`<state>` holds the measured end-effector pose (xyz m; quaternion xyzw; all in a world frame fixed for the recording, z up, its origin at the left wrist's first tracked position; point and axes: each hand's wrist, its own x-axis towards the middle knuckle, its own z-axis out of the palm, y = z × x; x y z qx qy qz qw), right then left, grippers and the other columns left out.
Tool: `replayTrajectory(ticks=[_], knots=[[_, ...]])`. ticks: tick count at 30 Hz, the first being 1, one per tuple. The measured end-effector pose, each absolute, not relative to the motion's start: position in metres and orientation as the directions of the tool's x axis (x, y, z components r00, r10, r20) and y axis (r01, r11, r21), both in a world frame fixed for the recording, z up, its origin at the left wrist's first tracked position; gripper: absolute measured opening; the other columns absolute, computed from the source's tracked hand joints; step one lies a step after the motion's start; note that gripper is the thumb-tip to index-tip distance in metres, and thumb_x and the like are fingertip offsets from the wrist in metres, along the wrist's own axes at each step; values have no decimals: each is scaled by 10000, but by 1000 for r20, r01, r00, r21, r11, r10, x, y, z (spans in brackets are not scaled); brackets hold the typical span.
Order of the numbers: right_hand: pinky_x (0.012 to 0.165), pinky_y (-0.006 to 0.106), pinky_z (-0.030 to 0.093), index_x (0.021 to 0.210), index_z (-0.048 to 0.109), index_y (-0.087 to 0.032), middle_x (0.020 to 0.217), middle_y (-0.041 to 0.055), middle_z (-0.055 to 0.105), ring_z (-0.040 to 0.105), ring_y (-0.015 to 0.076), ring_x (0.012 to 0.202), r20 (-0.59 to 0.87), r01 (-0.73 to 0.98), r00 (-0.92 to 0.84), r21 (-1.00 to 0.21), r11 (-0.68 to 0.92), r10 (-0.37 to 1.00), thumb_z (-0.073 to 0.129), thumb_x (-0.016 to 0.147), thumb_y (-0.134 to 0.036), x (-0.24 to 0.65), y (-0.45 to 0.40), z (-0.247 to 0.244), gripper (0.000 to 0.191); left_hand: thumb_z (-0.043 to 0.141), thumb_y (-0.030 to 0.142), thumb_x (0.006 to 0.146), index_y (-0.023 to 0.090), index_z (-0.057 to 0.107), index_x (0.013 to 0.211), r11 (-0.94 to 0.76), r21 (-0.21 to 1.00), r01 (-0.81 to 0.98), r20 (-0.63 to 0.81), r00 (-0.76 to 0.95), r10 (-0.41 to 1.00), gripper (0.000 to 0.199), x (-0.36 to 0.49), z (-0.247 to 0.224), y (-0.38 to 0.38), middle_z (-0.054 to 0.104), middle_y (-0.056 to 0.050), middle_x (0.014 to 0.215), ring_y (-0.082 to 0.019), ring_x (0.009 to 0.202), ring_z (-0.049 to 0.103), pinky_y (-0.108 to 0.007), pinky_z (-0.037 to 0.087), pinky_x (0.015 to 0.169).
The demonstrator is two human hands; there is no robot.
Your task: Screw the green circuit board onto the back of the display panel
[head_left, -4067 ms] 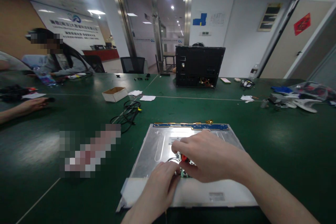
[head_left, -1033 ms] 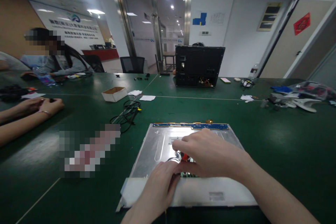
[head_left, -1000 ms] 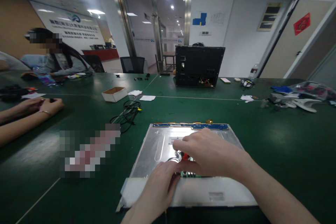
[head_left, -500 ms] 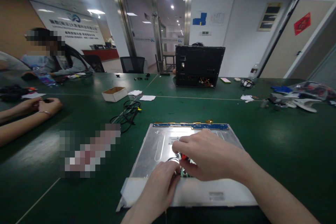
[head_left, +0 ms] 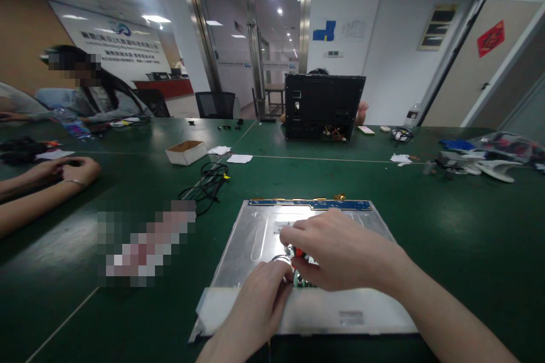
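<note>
A silver display panel (head_left: 238, 261) lies face down on the green table, with a blue circuit strip (head_left: 340, 205) along its far edge. Over its middle, my right hand (head_left: 336, 249) is closed around a red-handled screwdriver (head_left: 298, 252), mostly covered by the fingers. The screwdriver's tip is hidden. My left hand (head_left: 266, 289) rests on the panel just to the left, fingers pressed together at the edge of a small green circuit board (head_left: 300, 280). What those fingers pinch, if anything, is out of sight. A whitish sheet (head_left: 315, 312) covers the panel's near part.
Black cables (head_left: 208, 184) lie left of the panel, near an open cardboard box (head_left: 186, 152) and white papers (head_left: 239, 159). A black monitor housing (head_left: 323, 105) stands at the back, a person behind it. Another person's hands (head_left: 80, 173) are at the left. Plastic parts (head_left: 472, 161) lie right.
My hands stay nearly in place, with only a slight shift of the right hand on the screwdriver. A hand has appeared beside the black housing at the back.
</note>
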<state>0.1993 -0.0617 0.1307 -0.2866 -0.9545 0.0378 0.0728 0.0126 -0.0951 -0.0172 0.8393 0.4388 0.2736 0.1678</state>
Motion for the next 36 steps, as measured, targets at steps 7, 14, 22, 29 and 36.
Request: replayTrajectory(ticks=[7,14,22,29,36], knots=[[496,282,214,925,521,-195,825,29,646,529,147,644,79,501,-857,-107,859,510,490,799,-222,202,-63,134,132,422,116,873,197,510,889,-545,527,652,287,467,836,121,13,-15,-96,618,-42,845,-212,766,562,-326,394,673],[500,285,227,998,502,-190,834,37,654,553,162,660,62,495,-861,-118,861,504,519,794,-218,203,-65,137,207,447,96,846,201,513,864,-548,515,659,309,454,836,126,14,-12,-96,617,-31,808,-208,736,570,-318,405,655],[507,269,213,945,555,-194,772,22,678,578,154,642,106,546,-821,-136,827,560,558,873,-365,201,-61,131,186,433,92,847,215,518,965,-588,521,618,371,457,809,190,14,-14,-96,641,-45,912,-221,828,604,-333,427,707],[507,281,204,950,550,-188,791,25,676,567,143,636,83,547,-828,-98,831,555,528,860,-247,200,-62,133,110,433,94,851,203,531,930,-558,524,643,323,457,829,166,13,-17,-96,638,-47,861,-224,789,597,-339,428,691],[482,292,232,1004,506,-188,852,32,664,569,165,652,83,509,-852,-103,855,517,518,815,-234,202,-65,136,195,436,100,862,202,523,895,-543,531,651,302,454,838,138,13,-14,-96,633,-44,849,-216,778,587,-325,433,682]])
